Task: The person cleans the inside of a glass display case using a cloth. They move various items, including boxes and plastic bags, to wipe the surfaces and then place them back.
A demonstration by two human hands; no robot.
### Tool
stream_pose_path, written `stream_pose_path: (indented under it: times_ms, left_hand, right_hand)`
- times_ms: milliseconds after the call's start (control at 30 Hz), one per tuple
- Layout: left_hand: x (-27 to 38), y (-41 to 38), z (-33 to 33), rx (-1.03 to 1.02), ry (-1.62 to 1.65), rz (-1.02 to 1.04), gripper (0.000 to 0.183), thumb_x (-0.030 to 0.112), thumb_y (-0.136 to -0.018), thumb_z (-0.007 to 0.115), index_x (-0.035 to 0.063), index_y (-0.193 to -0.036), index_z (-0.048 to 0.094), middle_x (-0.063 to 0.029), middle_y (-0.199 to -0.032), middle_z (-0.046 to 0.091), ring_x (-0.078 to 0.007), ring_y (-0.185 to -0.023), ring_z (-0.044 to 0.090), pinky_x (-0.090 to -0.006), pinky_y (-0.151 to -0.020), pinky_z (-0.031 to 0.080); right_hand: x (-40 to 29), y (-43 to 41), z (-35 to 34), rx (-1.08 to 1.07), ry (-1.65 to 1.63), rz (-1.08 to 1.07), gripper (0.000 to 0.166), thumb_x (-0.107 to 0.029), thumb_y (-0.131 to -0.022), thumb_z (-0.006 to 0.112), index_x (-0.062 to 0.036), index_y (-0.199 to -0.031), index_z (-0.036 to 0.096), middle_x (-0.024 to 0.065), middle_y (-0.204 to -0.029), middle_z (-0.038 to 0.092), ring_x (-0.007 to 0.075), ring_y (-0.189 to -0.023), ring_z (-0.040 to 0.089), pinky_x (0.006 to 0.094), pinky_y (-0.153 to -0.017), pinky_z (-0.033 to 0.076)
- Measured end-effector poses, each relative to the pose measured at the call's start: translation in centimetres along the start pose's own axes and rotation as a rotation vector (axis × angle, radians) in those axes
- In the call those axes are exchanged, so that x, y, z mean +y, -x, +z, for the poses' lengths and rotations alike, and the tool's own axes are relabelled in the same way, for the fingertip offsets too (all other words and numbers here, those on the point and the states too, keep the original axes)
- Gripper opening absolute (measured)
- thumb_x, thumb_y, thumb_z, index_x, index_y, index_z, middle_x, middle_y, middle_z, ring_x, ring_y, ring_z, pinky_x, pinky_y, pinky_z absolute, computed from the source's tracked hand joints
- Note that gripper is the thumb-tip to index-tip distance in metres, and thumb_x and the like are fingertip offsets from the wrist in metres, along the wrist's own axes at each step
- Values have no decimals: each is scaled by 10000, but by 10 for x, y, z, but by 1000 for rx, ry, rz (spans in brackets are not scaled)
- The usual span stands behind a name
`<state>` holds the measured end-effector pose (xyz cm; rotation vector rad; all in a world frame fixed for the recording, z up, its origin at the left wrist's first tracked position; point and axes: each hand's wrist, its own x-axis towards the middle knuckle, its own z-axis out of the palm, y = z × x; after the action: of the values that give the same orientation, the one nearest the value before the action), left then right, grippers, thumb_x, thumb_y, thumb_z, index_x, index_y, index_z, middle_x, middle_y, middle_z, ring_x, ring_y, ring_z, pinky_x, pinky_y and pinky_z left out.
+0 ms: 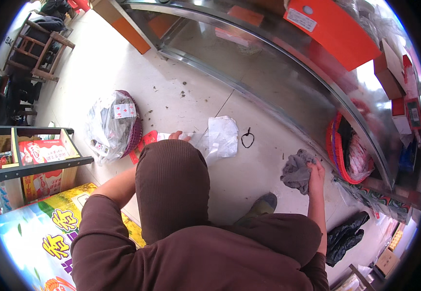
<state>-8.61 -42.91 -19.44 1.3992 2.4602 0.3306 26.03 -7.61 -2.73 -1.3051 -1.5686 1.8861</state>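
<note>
My right hand (pixel 316 173) grips a crumpled grey cloth (pixel 297 172), held out to the right above the floor. Beyond my brown-trousered knee only the fingertips of my left hand (pixel 180 135) show; the knee hides the rest. Those fingertips are at a strip of thin white or clear plastic on the floor, and whether they grip it is not visible. A wrinkled white sheet (pixel 223 132) lies at the right end of that strip. Left of my fingers is a red printed packet (pixel 148 140). A thin black loop (pixel 247 139) lies right of the sheet.
A purple woven basket (pixel 132 120) lined with clear plastic holds waste. Dark debris (pixel 183 94) dots the tiles. Ahead stands a metal-framed glass display case (pixel 210 74). A red basket (pixel 336 149) is at right, near a black plastic bag (pixel 348 236). Cartons (pixel 46 225) and a shelf (pixel 36 170) flank my left.
</note>
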Motion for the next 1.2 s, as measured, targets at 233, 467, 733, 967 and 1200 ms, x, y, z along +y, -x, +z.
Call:
stream_pose_path:
  times_ms: [233,467,733,967,1200]
  left_hand:
    - [12,-4,-19,58,-223,275,403,206,-788,625,169,-1184,558,-171,-1176,519,-359,-1090,495,-444,-913,421]
    - [5,-36,-67,-128,251,90,298,153,-813,586,92,-1105,580,-123,-1048,582,-275,-990,560,-375,-841,456]
    - [24,-65,-195,86,1559,-446,298,19,-851,415,42,-1127,525,-75,-1069,604,-196,-993,588,-349,-853,477]
    - [1,-66,-203,218,1706,-640,312,126,-911,457,77,-1219,478,-85,-1191,538,-272,-1079,535,-565,-874,486]
    - [-1,-55,-202,11,1568,-604,224,82,-871,505,44,-1076,586,-85,-974,642,-235,-862,643,-421,-703,556]
  right_hand:
    - [10,7,25,-37,21,-43,257,-78,-845,487,16,-1052,606,38,-932,637,109,-837,566,237,-774,450]
    - [-1,7,9,40,329,-149,259,-79,-814,524,6,-1040,618,65,-937,636,150,-876,573,272,-806,441]
    - [-74,-59,11,341,1003,-758,303,-151,-790,574,-25,-1063,608,166,-1092,580,334,-990,560,380,-869,447]
    - [-52,-107,27,353,1235,-651,335,-227,-810,565,-67,-1102,602,157,-1148,547,352,-1070,497,425,-870,448]
    - [-32,-140,20,367,1233,-604,341,-256,-811,557,-82,-1100,606,156,-1107,544,350,-1028,501,433,-853,456]
